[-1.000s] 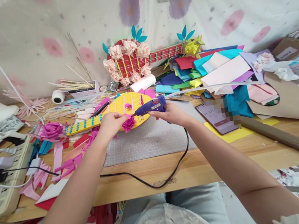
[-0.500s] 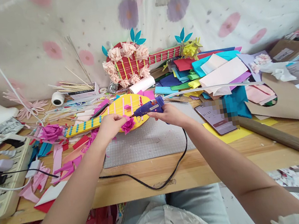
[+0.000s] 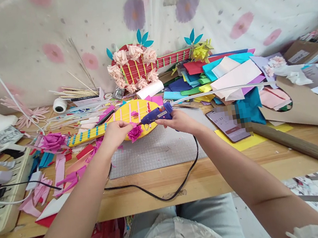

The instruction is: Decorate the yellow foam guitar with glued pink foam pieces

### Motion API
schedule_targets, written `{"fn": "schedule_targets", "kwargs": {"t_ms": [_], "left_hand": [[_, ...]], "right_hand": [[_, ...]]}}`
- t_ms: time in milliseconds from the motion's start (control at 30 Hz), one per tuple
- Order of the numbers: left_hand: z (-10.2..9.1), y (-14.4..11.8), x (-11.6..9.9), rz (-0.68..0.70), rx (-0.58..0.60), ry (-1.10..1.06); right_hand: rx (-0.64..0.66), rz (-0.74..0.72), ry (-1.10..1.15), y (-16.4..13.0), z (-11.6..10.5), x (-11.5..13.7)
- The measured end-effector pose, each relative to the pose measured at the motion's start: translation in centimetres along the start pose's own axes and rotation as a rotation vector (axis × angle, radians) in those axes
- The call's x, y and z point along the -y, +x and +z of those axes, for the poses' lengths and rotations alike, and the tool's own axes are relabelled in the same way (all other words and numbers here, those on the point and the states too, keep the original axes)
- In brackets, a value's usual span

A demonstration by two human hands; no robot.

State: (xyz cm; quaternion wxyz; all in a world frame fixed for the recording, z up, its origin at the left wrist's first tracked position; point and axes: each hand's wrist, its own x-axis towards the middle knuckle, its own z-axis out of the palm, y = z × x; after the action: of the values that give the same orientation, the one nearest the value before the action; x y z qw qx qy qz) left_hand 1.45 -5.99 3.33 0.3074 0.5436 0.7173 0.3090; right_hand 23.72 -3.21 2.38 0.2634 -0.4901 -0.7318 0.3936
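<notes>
My right hand (image 3: 179,122) is wrapped round a blue hot glue gun (image 3: 158,114), whose nozzle points left. A long pale glue stick (image 3: 221,91) sticks out of its rear. My left hand (image 3: 120,131) is pinched at the nozzle tip, on what looks like a small piece of magenta paper mostly hidden by the fingers. Just below the fingertips is a magenta paper flower (image 3: 135,134), at the lower edge of a yellow toy guitar body (image 3: 121,112) with pink strips. Its neck (image 3: 86,135), banded in blue, runs left to another magenta flower (image 3: 54,141).
Under the guitar lies a grey cutting mat (image 3: 153,158), and the gun's black cord (image 3: 156,198) loops along the table front. A red guitar (image 3: 135,68) with pale flowers stands behind. Coloured paper (image 3: 239,76), a phone (image 3: 228,124) and a wooden stick (image 3: 298,145) lie right; a power strip (image 3: 13,210) left.
The whole view has shifted slightly. Both hands and the glue gun keep nearly the same place at the magenta flower.
</notes>
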Motion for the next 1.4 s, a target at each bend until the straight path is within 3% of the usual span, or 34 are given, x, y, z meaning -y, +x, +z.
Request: {"fn": "schedule_targets", "kwargs": {"t_ms": [233,367,467,633,800,933,1067,1133,1200,1300,1400], "left_hand": [[-0.1,-0.1,-0.2,-0.103,0.039,-0.224],[0.3,-0.5,0.5,-0.109,0.057,-0.512],[1.3,-1.2,1.2,-0.059,0.013,-0.764],[2.8,-1.8,1.8,-0.047,-0.067,-1.000],[3.1,-2.3,1.4,-0.043,-0.164,-1.122],[3.7,-3.2,0.9,-0.087,-0.185,-1.208],[4.3,-3.6,0.8,-0.111,-0.189,-1.279],[4.5,-3.6,0.7,-0.123,-0.194,-1.317],[4.8,-3.6,0.3,-0.137,-0.190,-1.347],[5.4,-3.9,-0.4,-0.154,-0.169,-1.387],[6.0,-4.3,-1.1,-0.178,-0.154,-1.420]], "right_hand": [[-0.121,0.084,0.057,-0.6,-1.5,-1.3],[-0.354,0.115,0.116,-0.9,-2.9,-5.5],[-0.538,0.271,0.071,-0.9,-3.3,-9.6],[-0.610,0.395,-0.176,-0.4,-3.1,-13.0],[-0.563,0.511,-0.347,0.5,-2.8,-12.5],[-0.542,0.421,-0.392,0.5,-3.0,-12.6],[-0.738,0.338,-0.448,-1.6,-2.4,-12.7],[-0.865,0.320,-0.432,-3.1,-1.4,-11.9],[-0.890,0.244,-0.321,-4.2,0.0,-10.3],[-0.738,0.099,0.010,-4.3,2.2,-6.8],[-0.499,-0.044,0.313,-2.6,4.4,-2.8]]}}
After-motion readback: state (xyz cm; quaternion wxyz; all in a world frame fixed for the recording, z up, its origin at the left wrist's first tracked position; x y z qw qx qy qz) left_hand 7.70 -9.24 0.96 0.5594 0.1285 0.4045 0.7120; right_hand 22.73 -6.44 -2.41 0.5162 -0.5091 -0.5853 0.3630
